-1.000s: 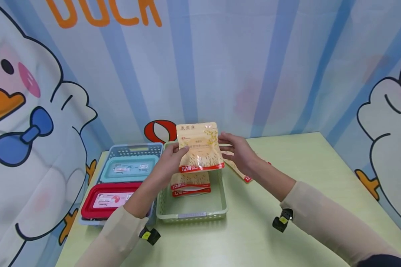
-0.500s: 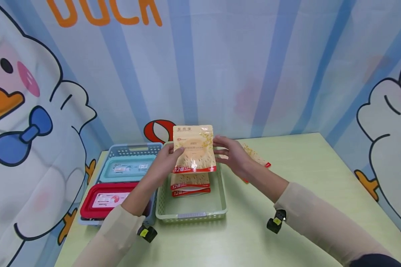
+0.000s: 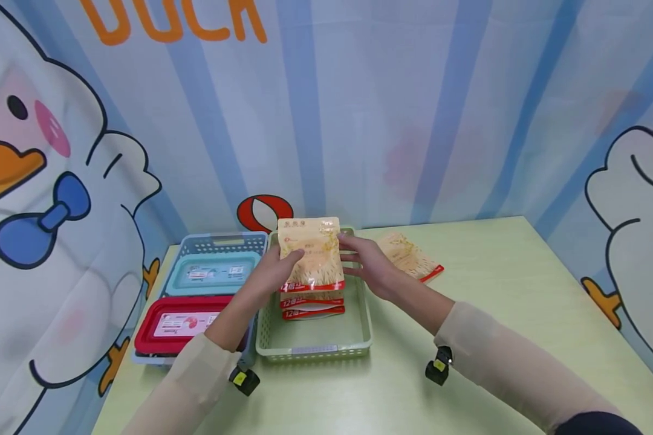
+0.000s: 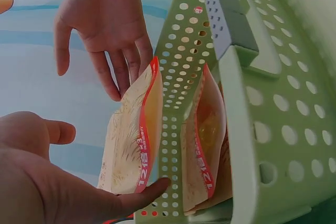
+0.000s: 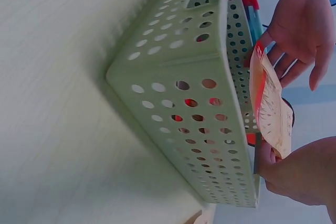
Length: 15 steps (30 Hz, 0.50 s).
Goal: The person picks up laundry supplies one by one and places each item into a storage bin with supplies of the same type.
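Observation:
A beige pouch with a red bottom band [image 3: 312,257] is held upright between my two hands, over the back part of a green basket [image 3: 312,347]. My left hand [image 3: 266,275] supports it from its left side, a finger running under or behind it. In the left wrist view the thumb [image 4: 62,131] stands off the pouch. With straight fingers, my right hand [image 3: 375,266] touches the pouch's right edge. Similar pouches [image 3: 312,313] lie in the basket just below, their upper parts covered by the held one.
Left of the green basket stands a blue basket [image 3: 223,238] with a turquoise-lidded box [image 3: 214,273] and a red-lidded box [image 3: 182,326]. Another beige pouch [image 3: 408,257] lies on the table [image 3: 484,272] to the right. A printed curtain [image 3: 370,121] hangs behind.
The pouch has come down closer to those in the basket, and both hands have lowered with it. My right hand has also moved left, uncovering more of the pouch on the table.

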Available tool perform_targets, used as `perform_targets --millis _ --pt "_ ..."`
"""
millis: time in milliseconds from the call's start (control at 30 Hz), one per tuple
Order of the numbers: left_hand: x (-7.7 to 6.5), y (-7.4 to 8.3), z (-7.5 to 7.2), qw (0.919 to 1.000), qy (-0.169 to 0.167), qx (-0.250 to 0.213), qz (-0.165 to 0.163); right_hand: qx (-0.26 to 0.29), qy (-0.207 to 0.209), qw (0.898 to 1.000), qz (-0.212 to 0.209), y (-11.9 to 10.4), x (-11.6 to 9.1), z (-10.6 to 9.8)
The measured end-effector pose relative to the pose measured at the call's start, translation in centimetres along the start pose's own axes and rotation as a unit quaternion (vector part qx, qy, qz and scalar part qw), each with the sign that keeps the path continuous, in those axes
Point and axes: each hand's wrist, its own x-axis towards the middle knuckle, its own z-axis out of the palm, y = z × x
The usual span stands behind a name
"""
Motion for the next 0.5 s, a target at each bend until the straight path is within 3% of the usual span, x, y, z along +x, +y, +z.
perform_targets --millis 300,500 --pt "0.7 -1.0 0.3 0.9995 -0.014 0.011 -0.025 0.004 -0.008 1.000 0.007 1.2 0.3 0.6" --pt "1.0 -1.3 0.5 0.9987 -0.002 0.032 -0.039 0.006 0.000 1.000 0.003 1.5 0.1 1.2"
